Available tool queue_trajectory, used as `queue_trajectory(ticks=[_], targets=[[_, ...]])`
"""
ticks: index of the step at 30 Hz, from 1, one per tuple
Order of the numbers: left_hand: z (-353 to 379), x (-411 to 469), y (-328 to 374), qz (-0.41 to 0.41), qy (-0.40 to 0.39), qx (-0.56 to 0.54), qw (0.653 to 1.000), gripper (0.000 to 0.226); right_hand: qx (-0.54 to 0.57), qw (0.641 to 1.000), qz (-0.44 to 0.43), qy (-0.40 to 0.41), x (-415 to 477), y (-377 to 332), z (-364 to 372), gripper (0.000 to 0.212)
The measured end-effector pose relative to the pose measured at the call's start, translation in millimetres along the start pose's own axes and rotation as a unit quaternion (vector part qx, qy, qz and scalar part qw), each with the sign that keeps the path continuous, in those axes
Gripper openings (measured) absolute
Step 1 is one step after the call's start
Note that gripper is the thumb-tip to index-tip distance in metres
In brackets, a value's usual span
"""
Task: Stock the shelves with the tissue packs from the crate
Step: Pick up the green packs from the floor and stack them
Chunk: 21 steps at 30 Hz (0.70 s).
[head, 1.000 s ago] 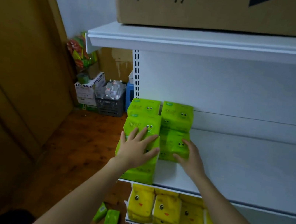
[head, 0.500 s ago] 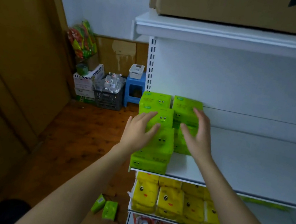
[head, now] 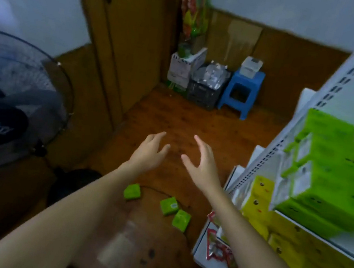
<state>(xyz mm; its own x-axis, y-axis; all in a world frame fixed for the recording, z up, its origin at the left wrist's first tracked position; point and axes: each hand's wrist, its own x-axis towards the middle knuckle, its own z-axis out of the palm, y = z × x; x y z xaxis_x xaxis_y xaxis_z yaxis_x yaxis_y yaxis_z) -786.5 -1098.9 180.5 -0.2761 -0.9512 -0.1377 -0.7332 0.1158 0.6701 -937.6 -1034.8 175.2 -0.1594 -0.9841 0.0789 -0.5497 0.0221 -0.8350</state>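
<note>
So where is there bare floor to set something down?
Bare floor lies between the door, the stool and the shelf. It is crowded in the corner by the crate, and near three green packs on the floor.

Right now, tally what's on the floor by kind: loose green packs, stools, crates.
Small green tissue packs, loose on the wooden floor: 3
Blue plastic stool: 1
Black plastic crate: 1
Total: 5
</note>
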Motion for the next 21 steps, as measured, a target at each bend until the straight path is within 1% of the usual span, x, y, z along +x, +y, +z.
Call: queue_trajectory(ticks=[2,4,9,13,16,19,20,21], targets=[[-6.3,4.1,-38.0,-0.045,-0.011,-0.005,0.999,0.053,0.007,0.998,0.047,-0.032,9.5,15.5,33.6,0.06],[-3.5,9.4,-71.5,-0.072,-0.028,-0.003,0.997,0.053,0.011,0.994,0.091,-0.051,16.9,33.1,60.7,0.06],[36.3,31.4,-139.7,-0.116,-0.106,0.019,0.987,0.052,0.008,0.976,0.199,-0.084,34.0,101.0,115.0,0.062],[98.3,64.9,-193.0,-0.182,-0.152,0.017,0.971,0.05,-0.005,0.951,0.289,-0.11,49.7,183.9,141.9,0.064],[156.9,90.4,-232.3,-0.234,-0.162,0.004,0.959,0.048,-0.034,0.93,0.345,-0.119,62.3,260.0,159.5,0.063],[225.7,119.0,-276.1,-0.269,-0.173,-0.015,0.947,0.05,-0.055,0.925,0.363,-0.098,75.4,345.2,183.1,0.063],[251.3,126.8,-292.1,-0.283,-0.185,-0.016,0.941,0.051,-0.059,0.917,0.381,-0.103,78.7,377.0,187.9,0.063],[277.1,132.1,-307.7,-0.299,-0.196,-0.016,0.934,0.053,-0.064,0.911,0.387,-0.124,70.9,410.0,208.1,0.063]])
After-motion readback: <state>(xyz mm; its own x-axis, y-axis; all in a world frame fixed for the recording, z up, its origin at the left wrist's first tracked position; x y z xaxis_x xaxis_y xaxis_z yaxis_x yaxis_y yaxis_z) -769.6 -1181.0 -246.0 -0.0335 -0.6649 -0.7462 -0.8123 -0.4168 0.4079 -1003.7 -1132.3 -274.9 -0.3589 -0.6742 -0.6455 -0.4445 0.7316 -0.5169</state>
